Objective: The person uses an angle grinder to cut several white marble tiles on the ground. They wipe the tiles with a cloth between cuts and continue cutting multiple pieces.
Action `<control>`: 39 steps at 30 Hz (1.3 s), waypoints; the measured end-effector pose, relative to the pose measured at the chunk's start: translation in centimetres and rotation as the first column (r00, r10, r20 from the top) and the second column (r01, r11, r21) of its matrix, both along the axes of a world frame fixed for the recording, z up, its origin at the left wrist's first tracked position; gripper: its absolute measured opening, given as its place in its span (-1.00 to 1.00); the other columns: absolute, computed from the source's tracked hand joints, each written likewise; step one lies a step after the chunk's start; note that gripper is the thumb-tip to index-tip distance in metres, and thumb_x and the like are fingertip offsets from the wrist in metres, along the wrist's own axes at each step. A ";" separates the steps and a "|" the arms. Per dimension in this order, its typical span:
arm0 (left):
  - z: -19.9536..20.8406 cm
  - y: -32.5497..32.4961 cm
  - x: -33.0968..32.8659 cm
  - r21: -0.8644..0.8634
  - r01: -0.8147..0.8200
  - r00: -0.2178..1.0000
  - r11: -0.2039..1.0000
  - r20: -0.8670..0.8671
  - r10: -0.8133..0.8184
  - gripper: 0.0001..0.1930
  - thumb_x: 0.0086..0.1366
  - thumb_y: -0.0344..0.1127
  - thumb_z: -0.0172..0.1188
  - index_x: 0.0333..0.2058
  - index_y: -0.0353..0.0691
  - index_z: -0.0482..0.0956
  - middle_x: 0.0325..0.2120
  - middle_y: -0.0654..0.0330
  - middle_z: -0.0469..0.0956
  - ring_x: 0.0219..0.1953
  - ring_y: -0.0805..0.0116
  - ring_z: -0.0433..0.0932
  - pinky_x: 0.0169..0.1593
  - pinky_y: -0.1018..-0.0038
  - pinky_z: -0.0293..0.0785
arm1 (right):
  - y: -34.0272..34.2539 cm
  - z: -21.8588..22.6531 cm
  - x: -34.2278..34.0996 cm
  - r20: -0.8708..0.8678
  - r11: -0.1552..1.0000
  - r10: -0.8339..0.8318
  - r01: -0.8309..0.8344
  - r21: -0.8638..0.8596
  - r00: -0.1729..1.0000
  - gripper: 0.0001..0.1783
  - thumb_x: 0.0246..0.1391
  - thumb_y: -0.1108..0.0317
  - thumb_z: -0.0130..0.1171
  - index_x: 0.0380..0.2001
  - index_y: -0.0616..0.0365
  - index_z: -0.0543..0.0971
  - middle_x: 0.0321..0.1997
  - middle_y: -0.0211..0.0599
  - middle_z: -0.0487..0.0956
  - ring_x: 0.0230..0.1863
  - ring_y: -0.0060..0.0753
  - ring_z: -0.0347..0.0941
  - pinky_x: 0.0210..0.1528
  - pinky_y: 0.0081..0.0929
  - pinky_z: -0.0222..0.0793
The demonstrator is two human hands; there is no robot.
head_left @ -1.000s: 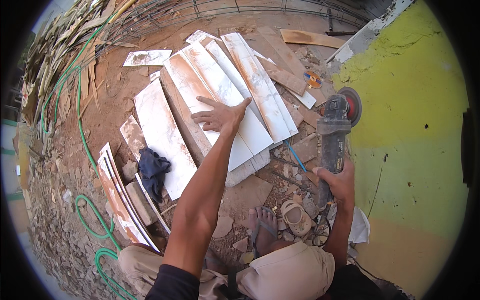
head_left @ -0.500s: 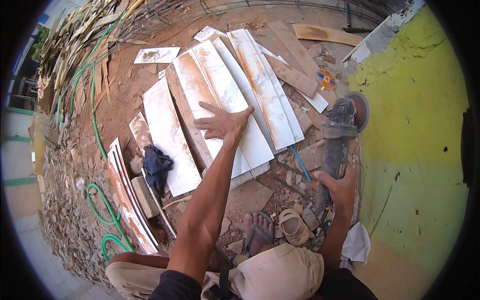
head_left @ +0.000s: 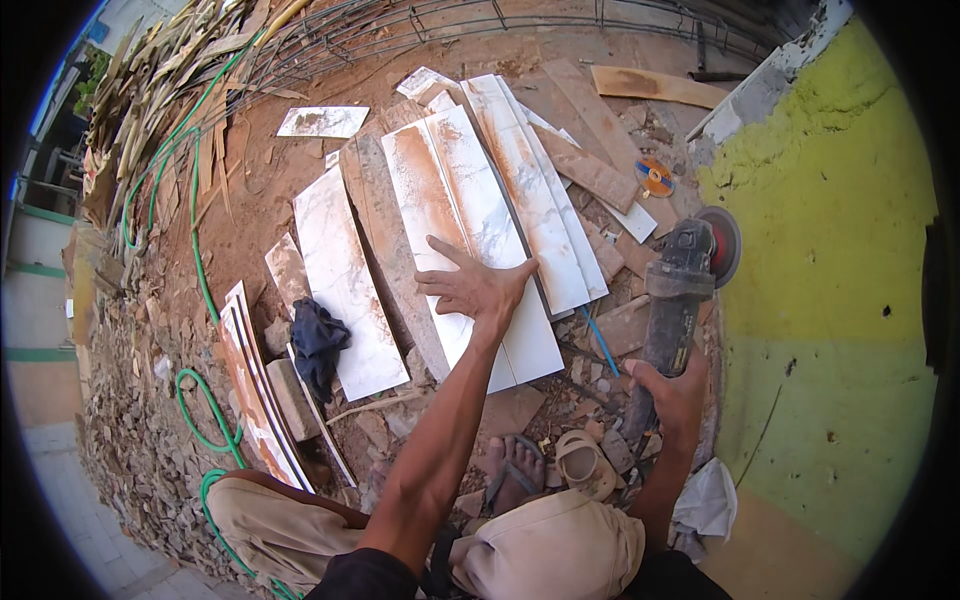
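Note:
My left hand point(head_left: 478, 288) lies with fingers spread on a white, dust-streaked tile point(head_left: 505, 330). A straight line runs lengthwise down that tile, whose near end reaches toward my feet. Wrapped round the body of an angle grinder point(head_left: 673, 325), my right hand point(head_left: 682, 392) holds it up beside the wall. The grinder's disc point(head_left: 722, 248) is at the far end, close to the yellow-green wall. Other white tile strips point(head_left: 530, 190) lie partly overlapping just right of the tile under my left hand. Left of it is another long white tile point(head_left: 350, 290).
A dark cloth point(head_left: 318, 345) rests by narrow tile strips point(head_left: 262, 395) at left. A green hose point(head_left: 197, 230) winds along the rubble. An orange spare disc point(head_left: 655, 178) lies near the painted wall point(head_left: 820, 300). A tan clog point(head_left: 583, 462) sits by my sandalled foot point(head_left: 517, 470).
My left hand and the tile under it have slid nearer to me and to the right, baring more of the slab at its left. The grinder stays in nearly the same place.

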State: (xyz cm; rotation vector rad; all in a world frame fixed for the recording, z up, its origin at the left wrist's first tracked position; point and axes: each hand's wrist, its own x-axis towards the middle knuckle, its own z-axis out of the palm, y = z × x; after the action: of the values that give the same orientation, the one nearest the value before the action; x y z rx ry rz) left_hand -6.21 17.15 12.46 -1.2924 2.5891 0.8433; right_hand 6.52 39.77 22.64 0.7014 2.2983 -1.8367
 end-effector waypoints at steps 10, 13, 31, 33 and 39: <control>1.2 2.2 -6.4 0.087 -0.060 0.998 0.994 0.010 0.059 0.68 -0.29 0.21 0.68 0.49 -0.28 -0.49 0.38 -0.72 -0.35 0.47 -0.64 -0.35 0.35 -0.44 -0.13 | -1.3 0.6 -0.8 -0.058 0.999 0.042 -0.040 0.034 0.997 -0.60 -0.16 0.40 0.47 -0.23 0.26 0.56 -0.41 -0.32 0.64 -0.48 -0.48 0.56 -0.36 -0.46 0.48; 0.7 1.6 -6.2 0.088 -0.046 0.999 0.995 -0.006 0.047 0.69 -0.32 0.26 0.68 0.50 -0.28 -0.46 0.39 -0.70 -0.38 0.47 -0.64 -0.38 0.29 -0.53 -0.12 | -1.9 0.7 -1.1 -0.037 0.997 0.074 -0.073 0.035 0.997 -0.59 -0.16 0.39 0.48 -0.21 0.25 0.56 -0.40 -0.31 0.63 -0.46 -0.49 0.56 -0.34 -0.46 0.48; -4.2 -8.1 10.4 -0.324 0.871 0.374 0.370 -0.051 -0.926 0.31 0.20 0.57 0.08 0.50 -0.42 -0.26 0.47 -0.51 -0.32 0.53 -0.42 -0.19 0.18 -0.30 0.15 | -3.6 1.7 -5.1 -0.079 0.979 0.196 -0.191 0.071 0.977 -0.56 -0.18 0.35 0.48 -0.18 0.23 0.59 -0.37 -0.36 0.62 -0.38 -0.48 0.55 -0.25 -0.43 0.49; -4.4 -7.8 10.5 -0.345 0.861 0.382 0.374 -0.048 -0.923 0.30 0.20 0.55 0.09 0.50 -0.43 -0.25 0.46 -0.52 -0.33 0.52 -0.42 -0.18 0.16 -0.27 0.16 | -4.4 1.7 -5.8 -0.070 0.977 0.211 -0.209 0.040 0.975 -0.57 -0.18 0.33 0.47 -0.20 0.23 0.59 -0.38 -0.36 0.62 -0.39 -0.47 0.55 -0.26 -0.42 0.48; -4.8 -6.1 10.4 -0.322 0.843 0.423 0.431 -0.098 -0.901 0.27 0.22 0.54 0.07 0.49 -0.45 -0.20 0.46 -0.54 -0.34 0.52 -0.42 -0.21 0.16 -0.24 0.18 | -8.6 0.2 -10.3 -0.133 0.946 0.317 -0.305 0.108 0.939 -0.57 -0.28 0.29 0.43 -0.29 0.26 0.57 -0.43 -0.26 0.58 -0.43 -0.40 0.50 -0.29 -0.33 0.46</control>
State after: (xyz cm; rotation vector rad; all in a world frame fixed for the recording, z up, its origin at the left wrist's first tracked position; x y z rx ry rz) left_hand 4.20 11.03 7.68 0.3624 2.9995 0.4878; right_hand -3.73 31.13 22.80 0.1939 2.4224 -1.7033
